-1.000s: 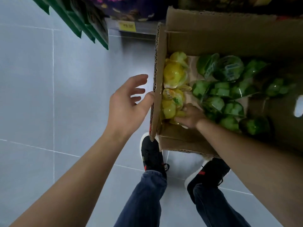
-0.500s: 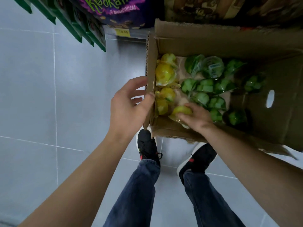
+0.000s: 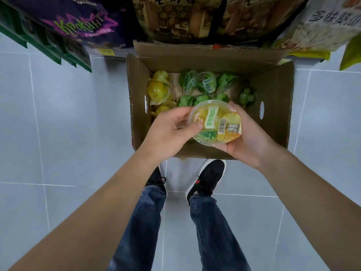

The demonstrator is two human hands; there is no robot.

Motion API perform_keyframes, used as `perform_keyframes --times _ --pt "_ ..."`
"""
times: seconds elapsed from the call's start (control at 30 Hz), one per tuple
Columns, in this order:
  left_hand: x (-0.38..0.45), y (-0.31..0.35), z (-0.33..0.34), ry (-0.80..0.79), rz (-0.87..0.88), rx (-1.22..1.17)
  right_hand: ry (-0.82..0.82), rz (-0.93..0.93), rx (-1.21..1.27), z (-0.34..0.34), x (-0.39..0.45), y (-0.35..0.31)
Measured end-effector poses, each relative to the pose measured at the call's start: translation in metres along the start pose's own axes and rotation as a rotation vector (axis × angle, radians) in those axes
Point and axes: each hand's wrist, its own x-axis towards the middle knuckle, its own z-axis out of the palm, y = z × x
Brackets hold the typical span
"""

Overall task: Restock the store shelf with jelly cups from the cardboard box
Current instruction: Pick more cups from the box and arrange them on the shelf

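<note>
Pale grey floor tiles (image 3: 64, 133) with thin white grout lines fill the ground under even, soft light, while along the top edge hang shelf goods: purple snack bags (image 3: 78, 22), green packets (image 3: 48, 49) and patterned brown packs (image 3: 187, 18).

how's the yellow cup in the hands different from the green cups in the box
The yellow jelly cup is held up over the cardboard box by the left hand and the right hand; the green jelly cups lie loose inside. Its lid faces the camera flat; theirs tilt at various angles. Both are clear, sealed plastic cups.
</note>
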Motion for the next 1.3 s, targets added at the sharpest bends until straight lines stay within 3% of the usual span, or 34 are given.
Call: perform_keyframes --times 0.07,0.13,0.23,0.33,0.43,0.53,0.67,0.77,0.87,1.03,1.3 --pt "0.001 -0.002 0.006 0.014 -0.029 -0.073 0.036 -0.006 -0.071 -0.004 -0.001 -0.002" --pt "0.002 -0.006 0.01 0.046 -0.079 -0.143 0.202 -0.012 -0.223 -0.006 -0.001 -0.003" --pt "0.006 -0.012 0.013 0.106 -0.151 -0.207 0.404 -0.3 -0.469 -0.014 -0.005 -0.005" --pt "0.015 -0.023 0.015 0.145 -0.201 -0.193 0.203 -0.592 -1.015 -0.019 -0.011 -0.007" --pt "0.027 -0.036 0.019 0.126 -0.233 -0.127 0.071 -0.574 -1.523 -0.017 0.003 0.004" --pt "0.036 -0.046 0.03 0.08 -0.241 -0.075 0.115 -0.539 -1.758 -0.022 0.03 0.018" --pt "0.049 -0.065 0.032 0.064 -0.293 -0.079 0.187 -0.532 -1.752 -0.037 0.057 0.024" --pt "0.062 -0.086 0.017 0.155 -0.298 0.024 0.278 -0.507 -1.703 -0.049 0.075 0.027" --pt "0.074 -0.112 -0.003 0.272 -0.281 0.267 0.329 -0.459 -1.666 -0.059 0.092 0.029" --pt "0.108 -0.155 -0.018 0.295 -0.193 0.577 0.314 -0.436 -1.632 -0.073 0.122 0.034" --pt "0.158 -0.197 -0.02 0.14 0.001 1.171 0.289 -0.481 -1.485 -0.083 0.148 0.047"
